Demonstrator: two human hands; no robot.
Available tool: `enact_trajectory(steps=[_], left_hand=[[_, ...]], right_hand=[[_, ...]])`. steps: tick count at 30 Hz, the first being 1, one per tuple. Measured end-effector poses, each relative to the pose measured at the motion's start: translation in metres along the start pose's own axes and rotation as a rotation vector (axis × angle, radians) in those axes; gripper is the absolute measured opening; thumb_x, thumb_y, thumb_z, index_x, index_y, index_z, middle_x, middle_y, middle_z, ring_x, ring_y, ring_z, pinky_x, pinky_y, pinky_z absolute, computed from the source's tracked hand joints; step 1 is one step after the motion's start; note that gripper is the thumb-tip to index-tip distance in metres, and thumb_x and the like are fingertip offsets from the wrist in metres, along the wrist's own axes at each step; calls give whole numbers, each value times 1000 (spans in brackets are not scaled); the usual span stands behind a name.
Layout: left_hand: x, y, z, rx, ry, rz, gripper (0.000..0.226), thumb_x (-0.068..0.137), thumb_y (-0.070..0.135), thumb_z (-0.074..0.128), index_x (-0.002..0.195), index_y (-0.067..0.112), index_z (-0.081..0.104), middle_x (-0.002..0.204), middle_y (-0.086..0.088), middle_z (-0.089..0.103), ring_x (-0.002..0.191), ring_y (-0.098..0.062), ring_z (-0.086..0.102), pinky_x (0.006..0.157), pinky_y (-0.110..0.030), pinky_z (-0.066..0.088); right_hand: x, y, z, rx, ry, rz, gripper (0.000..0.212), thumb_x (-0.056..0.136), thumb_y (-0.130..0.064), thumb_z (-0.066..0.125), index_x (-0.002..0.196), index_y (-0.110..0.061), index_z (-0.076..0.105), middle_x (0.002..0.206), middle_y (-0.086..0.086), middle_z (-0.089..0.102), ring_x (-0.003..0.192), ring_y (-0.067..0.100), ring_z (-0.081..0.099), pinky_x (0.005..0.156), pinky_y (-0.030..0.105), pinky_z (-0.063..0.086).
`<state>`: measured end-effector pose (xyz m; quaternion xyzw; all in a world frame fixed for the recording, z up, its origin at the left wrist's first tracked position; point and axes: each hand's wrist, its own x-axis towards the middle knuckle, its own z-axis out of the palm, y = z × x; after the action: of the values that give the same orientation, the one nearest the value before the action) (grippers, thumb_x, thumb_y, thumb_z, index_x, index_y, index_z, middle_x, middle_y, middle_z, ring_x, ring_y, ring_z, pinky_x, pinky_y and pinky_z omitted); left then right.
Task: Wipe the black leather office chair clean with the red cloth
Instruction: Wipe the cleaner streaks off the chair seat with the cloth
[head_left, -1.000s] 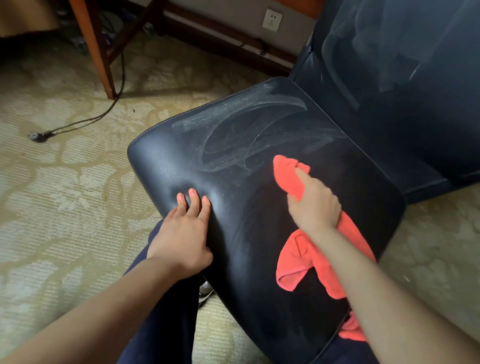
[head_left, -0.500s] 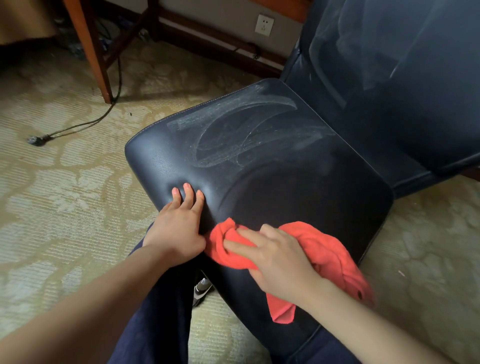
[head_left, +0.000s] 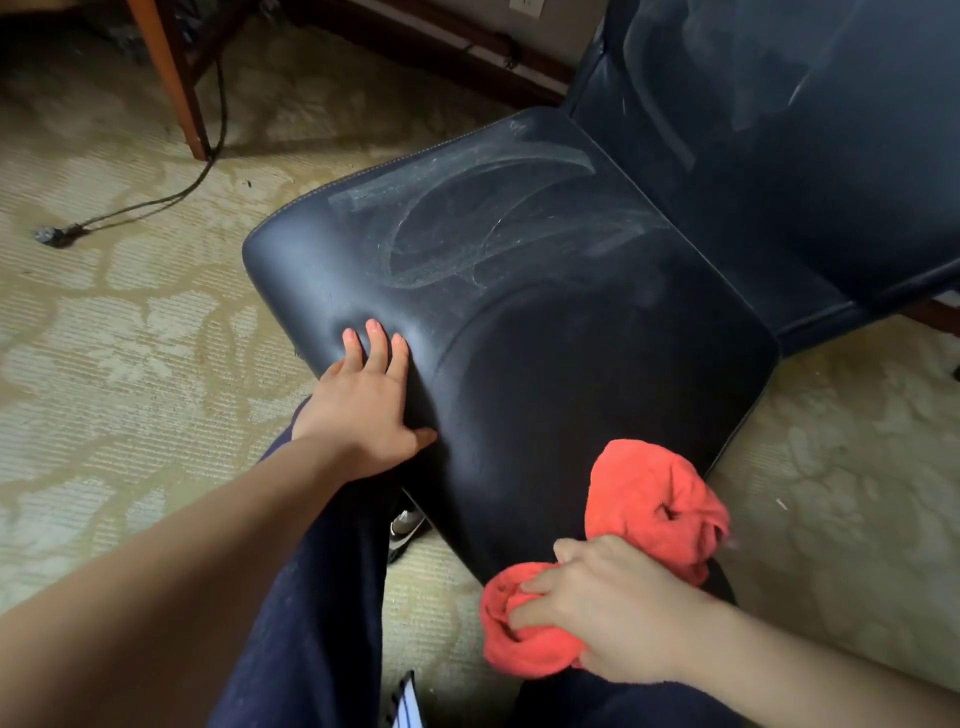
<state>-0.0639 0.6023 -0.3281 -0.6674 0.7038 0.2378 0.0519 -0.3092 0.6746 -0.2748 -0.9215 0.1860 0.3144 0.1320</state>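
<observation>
The black leather office chair (head_left: 571, 332) fills the middle and upper right of the view, with its seat turned toward the person. The far half of the seat carries a pale, dusty film crossed by curved and straight swipe marks. The near half is darker and glossier, and an arc-shaped border runs between the two zones. The backrest (head_left: 779, 119) rises at upper right and shows hazy grey streaks of its own.

The red cloth (head_left: 654, 499) is bunched at the seat's near right corner. One crumpled lobe lies on the leather, and the other end is wadded just off the near edge. The right hand (head_left: 618, 618) grips that wad, its fingers curled into the folds. The left hand (head_left: 363, 410) lies flat on the seat's near left edge. Its fingers are straight and close together, the thumb is spread out to the side, and the leather dimples slightly at the fingertips.

Legs in dark navy trousers (head_left: 311, 597) stand against the seat, and a shoe (head_left: 408, 525) shows beneath its edge.

The floor is a beige carpet (head_left: 130, 364) with a lighter leaf pattern. A reddish wooden furniture leg (head_left: 171, 78) stands at upper left. A black cable (head_left: 156, 200) trails from beside it across the carpet to a plug (head_left: 52, 236) lying loose. A dark wooden baseboard (head_left: 441, 47) runs along the wall behind, and a white wall socket (head_left: 524, 5) is cut off at the top edge.
</observation>
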Motion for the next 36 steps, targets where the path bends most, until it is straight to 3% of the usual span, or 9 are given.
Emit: enact_trajectory(steps=[4,7,9,13,16,19,23,30,36], left_hand=[[-1,1,-1,-34,5,-12,99,84,56,55,151,9,-1,158,-18,-7,146,-37,-3,115,-40,19],[-3,2,-4,-72,5,-15,87,88,41,51,152,9,1,159,-17,-8,146,-37,-4,115,-39,17],[-4,2,-5,-93,2,-20,80,90,31,48,152,9,2,159,-16,-7,146,-36,-4,115,-38,16],[-3,-1,-6,-173,12,-23,71,92,21,41,153,10,5,160,-14,-5,147,-35,-3,116,-38,14],[-2,-2,-4,-202,33,-23,62,97,23,35,152,10,9,160,-14,-2,147,-35,-1,116,-38,14],[-2,0,-5,-250,35,-44,54,103,34,22,152,11,13,160,-13,0,147,-33,-2,116,-36,10],[-2,2,-8,-272,20,-44,57,103,40,17,152,11,14,160,-15,-1,147,-33,-4,117,-36,6],[-1,5,2,0,-22,-27,106,82,75,35,151,3,-3,157,-23,-9,145,-41,-6,117,-42,13],[0,9,7,87,-32,-23,136,63,89,42,147,-3,-11,154,-29,-13,142,-48,-8,117,-46,13]], right_hand=[[-5,-3,-14,133,-216,48,49,73,-9,56,115,-32,58,100,2,67,88,32,55,55,29,23],[-9,4,-27,187,-214,34,47,72,-14,58,113,-36,57,96,1,67,90,30,59,63,31,31],[-11,16,-35,219,-66,84,46,67,-21,54,108,-41,50,95,-10,65,83,18,56,59,31,39],[5,40,-46,238,673,392,65,58,-29,55,122,-40,50,111,-17,64,83,9,50,60,26,51],[42,41,-61,302,847,626,69,62,-21,65,129,-35,54,125,-12,59,97,18,51,63,36,53],[80,32,-54,281,710,628,73,67,-14,70,134,-35,51,140,-7,49,112,25,50,74,39,53],[94,13,-34,126,695,559,66,61,-9,69,120,-36,61,132,-5,57,103,25,59,68,34,53],[58,-7,-18,-77,482,193,39,76,-20,41,93,-39,69,113,-13,65,88,19,61,59,28,47],[25,-24,-4,-29,16,70,30,55,-30,77,82,-39,70,101,-19,66,88,14,58,56,24,42]])
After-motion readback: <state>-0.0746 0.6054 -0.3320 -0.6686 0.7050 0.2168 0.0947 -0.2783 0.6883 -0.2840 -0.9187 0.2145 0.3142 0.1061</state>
